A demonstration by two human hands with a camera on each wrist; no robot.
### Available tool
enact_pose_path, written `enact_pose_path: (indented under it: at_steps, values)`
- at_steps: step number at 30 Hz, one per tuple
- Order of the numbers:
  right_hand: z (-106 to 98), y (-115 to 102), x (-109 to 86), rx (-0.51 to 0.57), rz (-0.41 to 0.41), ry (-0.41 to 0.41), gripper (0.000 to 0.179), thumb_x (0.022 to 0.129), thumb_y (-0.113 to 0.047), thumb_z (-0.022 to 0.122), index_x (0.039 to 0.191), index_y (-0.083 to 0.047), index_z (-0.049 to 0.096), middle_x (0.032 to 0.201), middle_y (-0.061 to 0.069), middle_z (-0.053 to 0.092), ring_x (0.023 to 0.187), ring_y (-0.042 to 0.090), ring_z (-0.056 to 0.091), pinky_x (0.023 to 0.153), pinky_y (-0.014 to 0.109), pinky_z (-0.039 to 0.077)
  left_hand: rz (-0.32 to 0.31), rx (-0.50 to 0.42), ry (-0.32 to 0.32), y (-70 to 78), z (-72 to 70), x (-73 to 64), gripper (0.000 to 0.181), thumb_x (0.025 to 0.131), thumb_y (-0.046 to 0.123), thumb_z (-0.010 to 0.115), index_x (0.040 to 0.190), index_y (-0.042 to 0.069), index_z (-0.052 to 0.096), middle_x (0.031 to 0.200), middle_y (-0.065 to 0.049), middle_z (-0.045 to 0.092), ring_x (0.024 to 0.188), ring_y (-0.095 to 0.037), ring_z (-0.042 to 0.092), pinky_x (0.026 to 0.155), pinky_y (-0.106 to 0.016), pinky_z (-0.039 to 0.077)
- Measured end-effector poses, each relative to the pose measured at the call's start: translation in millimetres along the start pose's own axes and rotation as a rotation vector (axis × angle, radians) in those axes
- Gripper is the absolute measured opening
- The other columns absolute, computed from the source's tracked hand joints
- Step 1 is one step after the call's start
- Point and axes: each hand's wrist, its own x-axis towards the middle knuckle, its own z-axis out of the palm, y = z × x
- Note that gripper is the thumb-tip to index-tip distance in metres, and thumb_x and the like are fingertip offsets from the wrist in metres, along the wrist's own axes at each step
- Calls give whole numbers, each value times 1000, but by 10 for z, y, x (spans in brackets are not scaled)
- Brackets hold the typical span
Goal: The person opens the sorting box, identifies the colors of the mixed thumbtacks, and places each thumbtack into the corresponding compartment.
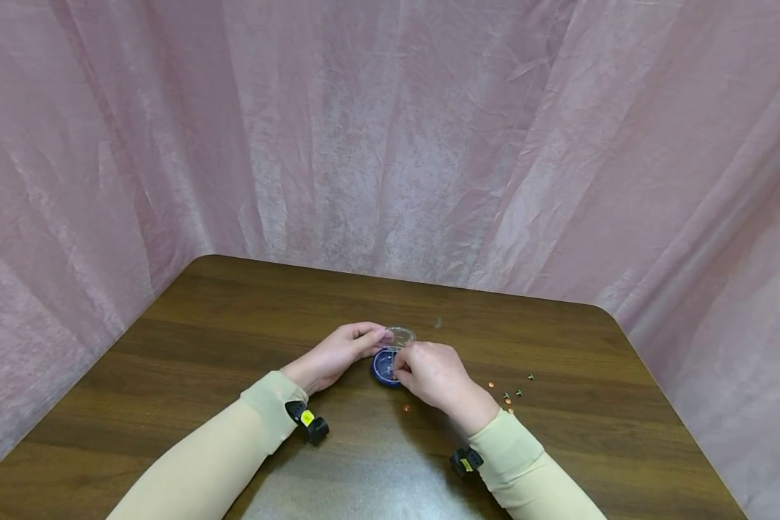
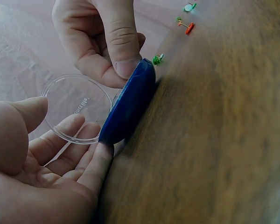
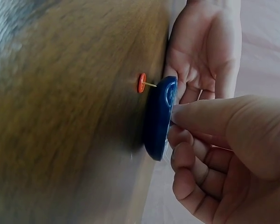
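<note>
A round blue case (image 1: 385, 368) with a hinged clear lid (image 2: 77, 109) sits on the table, the lid raised. My left hand (image 1: 344, 352) holds the lid's rim at its thumb, with fingers behind the lid and against the blue base. Over the case, my right hand (image 1: 434, 372) has its thumb and fingertips together inside the rim. An orange bit at those fingertips looks like a thumbtack, mostly hidden by the fingers. Close to the case, an orange thumbtack (image 3: 141, 83) lies point up on the table.
Several orange and green thumbtacks (image 1: 508, 401) lie scattered right of the right hand. The brown wooden table (image 1: 234, 310) has a pink curtain (image 1: 364, 144) behind it. Both wrists wear black cameras (image 1: 315, 431) over pale sleeves.
</note>
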Motion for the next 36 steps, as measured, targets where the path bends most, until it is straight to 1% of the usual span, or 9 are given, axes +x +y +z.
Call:
enact_pose_path:
  at_steps: [2, 9, 12, 15, 18, 21, 26, 32, 36]
  values:
    - [-16, 2, -1, 5, -3, -6, 13, 94, -19, 87, 84, -25, 81, 79, -9, 71, 75, 16, 70, 62, 43, 58, 7, 6, 0, -3, 1, 3, 37, 119, 20, 53, 141, -7, 66, 149, -20, 67, 145, -30, 59, 120, -38, 51]
    - [-102, 14, -2, 40, 12, -28, 9, 95, -19, 87, 89, -23, 83, 83, -10, 74, 77, 13, 69, 64, 39, 59, -4, -1, 5, -4, -2, 17, 36, 120, 19, 53, 142, -6, 66, 149, -20, 67, 145, -30, 58, 120, -38, 50]
    - [-154, 28, -9, 51, 23, -27, 10, 95, -18, 87, 89, -24, 81, 82, -11, 73, 76, 10, 68, 64, 37, 57, 9, 11, 0, -9, -7, 24, 37, 120, 19, 52, 142, -7, 66, 148, -21, 67, 145, -31, 59, 121, -39, 50]
    - [-223, 51, -24, 60, 24, -40, 14, 94, -15, 86, 86, -23, 78, 79, -12, 69, 73, 8, 64, 62, 34, 55, 5, 8, 1, -12, -9, 29, 37, 120, 20, 53, 141, -7, 66, 148, -20, 67, 144, -31, 59, 121, -39, 50]
    - [-305, 76, -41, 93, 19, -82, 17, 93, -12, 84, 84, -23, 75, 76, -14, 65, 70, 6, 59, 62, 32, 53, 4, 4, 2, -13, -13, 30, 36, 119, 19, 53, 141, -7, 66, 147, -21, 67, 144, -31, 59, 120, -39, 50]
    - [-386, 95, -60, 132, 3, -143, 18, 93, -11, 82, 83, -24, 74, 73, -16, 62, 69, 5, 56, 63, 30, 51, 3, -5, 4, -12, -17, 26, 36, 119, 18, 53, 141, -7, 66, 147, -21, 68, 144, -30, 60, 120, -38, 51]
    - [-468, 83, -88, 149, -37, -243, 20, 93, -12, 84, 82, -24, 72, 74, -18, 61, 70, 2, 55, 65, 28, 50, 3, -7, 4, -9, -19, 19, 36, 119, 19, 54, 142, -7, 66, 148, -21, 67, 145, -30, 59, 120, -37, 50]
    - [-463, 34, -108, 174, -63, -328, 20, 90, -14, 88, 83, -24, 72, 72, -19, 63, 69, -1, 56, 65, 28, 51, 23, -5, -8, -18, -17, 11, 38, 119, 19, 53, 142, -9, 64, 149, -24, 65, 146, -33, 57, 123, -41, 48]
    - [-428, 30, -120, 188, -91, -363, 19, 88, -16, 90, 85, -23, 73, 69, -21, 60, 66, -2, 54, 63, 26, 49, 17, 1, -7, -17, -16, 20, 38, 119, 20, 54, 142, -9, 65, 149, -23, 66, 146, -33, 58, 122, -41, 48]
